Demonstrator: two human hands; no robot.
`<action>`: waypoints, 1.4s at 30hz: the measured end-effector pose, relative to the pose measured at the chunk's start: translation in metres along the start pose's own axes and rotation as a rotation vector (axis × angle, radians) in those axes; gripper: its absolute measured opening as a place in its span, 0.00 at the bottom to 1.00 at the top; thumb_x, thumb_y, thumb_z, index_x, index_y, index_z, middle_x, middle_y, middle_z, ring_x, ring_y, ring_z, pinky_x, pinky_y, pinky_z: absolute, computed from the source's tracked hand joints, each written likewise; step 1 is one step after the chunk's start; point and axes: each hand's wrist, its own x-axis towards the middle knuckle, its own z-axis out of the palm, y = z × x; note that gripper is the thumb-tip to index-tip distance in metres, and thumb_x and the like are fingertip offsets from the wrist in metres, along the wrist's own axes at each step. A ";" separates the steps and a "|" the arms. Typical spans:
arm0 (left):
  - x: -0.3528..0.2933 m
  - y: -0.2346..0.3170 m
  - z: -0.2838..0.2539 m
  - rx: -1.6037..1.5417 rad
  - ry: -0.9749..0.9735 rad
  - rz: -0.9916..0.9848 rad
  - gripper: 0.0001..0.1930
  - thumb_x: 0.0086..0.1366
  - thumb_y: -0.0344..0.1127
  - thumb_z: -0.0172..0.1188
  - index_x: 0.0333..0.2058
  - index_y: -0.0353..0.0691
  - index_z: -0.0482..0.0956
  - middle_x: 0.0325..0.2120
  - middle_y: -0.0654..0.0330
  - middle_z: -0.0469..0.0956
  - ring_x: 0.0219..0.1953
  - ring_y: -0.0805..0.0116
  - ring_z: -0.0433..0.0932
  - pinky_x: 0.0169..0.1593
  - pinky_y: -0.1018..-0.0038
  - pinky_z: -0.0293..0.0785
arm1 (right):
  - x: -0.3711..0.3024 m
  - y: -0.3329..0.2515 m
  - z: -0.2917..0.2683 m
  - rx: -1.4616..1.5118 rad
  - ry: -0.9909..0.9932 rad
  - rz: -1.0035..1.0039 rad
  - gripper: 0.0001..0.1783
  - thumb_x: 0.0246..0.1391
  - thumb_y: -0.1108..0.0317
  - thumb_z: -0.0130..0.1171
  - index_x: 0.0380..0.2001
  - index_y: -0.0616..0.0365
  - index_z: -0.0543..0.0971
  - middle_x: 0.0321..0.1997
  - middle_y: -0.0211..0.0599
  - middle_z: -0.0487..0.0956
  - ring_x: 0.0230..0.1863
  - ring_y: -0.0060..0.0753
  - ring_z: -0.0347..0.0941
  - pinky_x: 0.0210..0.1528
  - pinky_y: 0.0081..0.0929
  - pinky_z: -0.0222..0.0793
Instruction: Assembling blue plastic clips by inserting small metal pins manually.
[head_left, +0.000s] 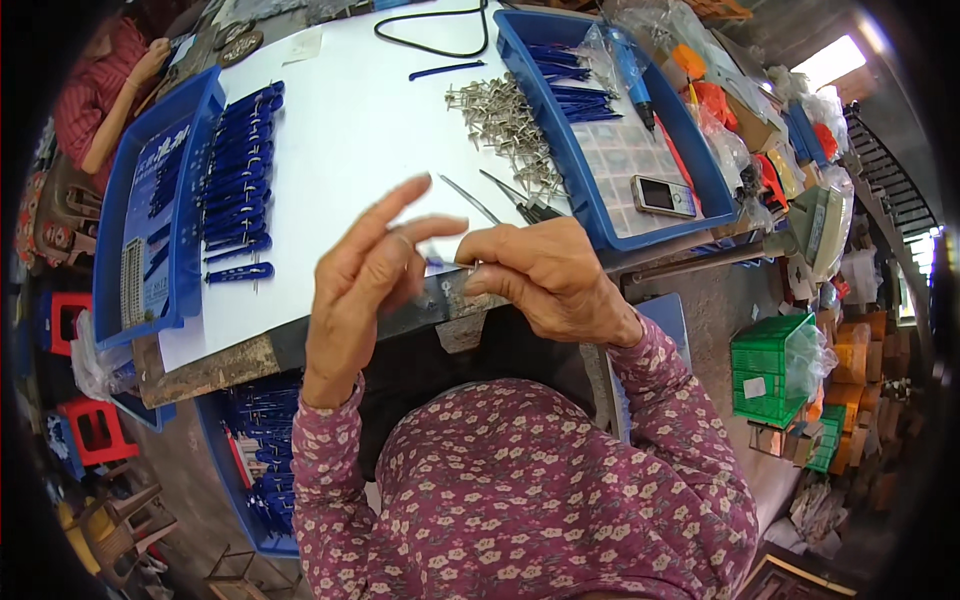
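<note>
Above the table's near edge, my left hand (365,265) is raised with its fingers apart, slightly smeared by motion. My right hand (545,275) pinches thumb against forefinger on a slim blue piece (435,262), mostly hidden between the two hands. Just beyond lie thin pointed metal tools, one with a dark handle (537,209). A heap of small silvery metal parts (505,120) spreads on the white tabletop (345,130). To the left, slim blue pieces (238,165) with metal bits lie in a long row. A single blue piece (446,70) lies farther back.
A blue tray (590,215) at right holds blue pieces, a blue electric screwdriver (628,75) and a phone (663,196). Another blue tray (185,230) stands at left. A black cord (430,50) loops at the back. A person (105,95) sits far left; a green crate (768,370) stands right.
</note>
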 end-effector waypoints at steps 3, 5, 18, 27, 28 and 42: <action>0.002 0.001 0.005 0.099 -0.045 -0.016 0.24 0.64 0.39 0.45 0.55 0.30 0.59 0.26 0.56 0.79 0.15 0.86 0.57 0.19 0.89 0.52 | -0.002 0.013 -0.004 -0.129 0.118 -0.045 0.09 0.43 0.74 0.59 0.31 0.62 0.74 0.21 0.41 0.74 0.20 0.39 0.71 0.20 0.27 0.63; 0.006 0.002 0.003 -0.044 -0.113 -0.009 0.25 0.64 0.39 0.45 0.55 0.29 0.58 0.26 0.55 0.78 0.16 0.87 0.57 0.20 0.89 0.52 | 0.000 0.016 -0.002 -0.195 0.123 -0.115 0.11 0.42 0.74 0.60 0.32 0.61 0.73 0.21 0.39 0.74 0.19 0.40 0.71 0.19 0.28 0.63; 0.021 -0.034 0.024 0.248 -0.078 0.001 0.16 0.65 0.40 0.47 0.43 0.32 0.71 0.21 0.66 0.72 0.21 0.83 0.65 0.24 0.87 0.58 | -0.013 0.048 -0.001 -0.227 0.276 -0.200 0.12 0.40 0.75 0.58 0.30 0.62 0.69 0.16 0.36 0.68 0.18 0.36 0.68 0.18 0.28 0.62; 0.030 -0.044 0.046 0.185 -0.052 -0.257 0.09 0.63 0.31 0.49 0.39 0.33 0.71 0.20 0.65 0.72 0.18 0.85 0.63 0.20 0.87 0.56 | -0.036 0.073 -0.025 -0.356 0.098 -0.027 0.11 0.41 0.69 0.56 0.29 0.61 0.69 0.19 0.37 0.69 0.22 0.37 0.71 0.21 0.28 0.64; 0.032 -0.049 0.045 0.180 -0.054 -0.256 0.10 0.62 0.34 0.50 0.39 0.33 0.71 0.21 0.64 0.73 0.17 0.85 0.64 0.19 0.88 0.54 | -0.036 0.073 -0.038 -0.382 0.053 0.020 0.10 0.42 0.68 0.57 0.28 0.60 0.70 0.20 0.39 0.70 0.23 0.39 0.71 0.22 0.29 0.65; 0.029 -0.053 0.032 0.093 0.043 -0.289 0.09 0.62 0.30 0.50 0.37 0.30 0.71 0.19 0.64 0.71 0.17 0.84 0.60 0.22 0.87 0.55 | -0.031 0.277 -0.141 -0.895 0.043 0.217 0.10 0.43 0.75 0.53 0.33 0.59 0.70 0.33 0.39 0.71 0.34 0.44 0.70 0.36 0.33 0.66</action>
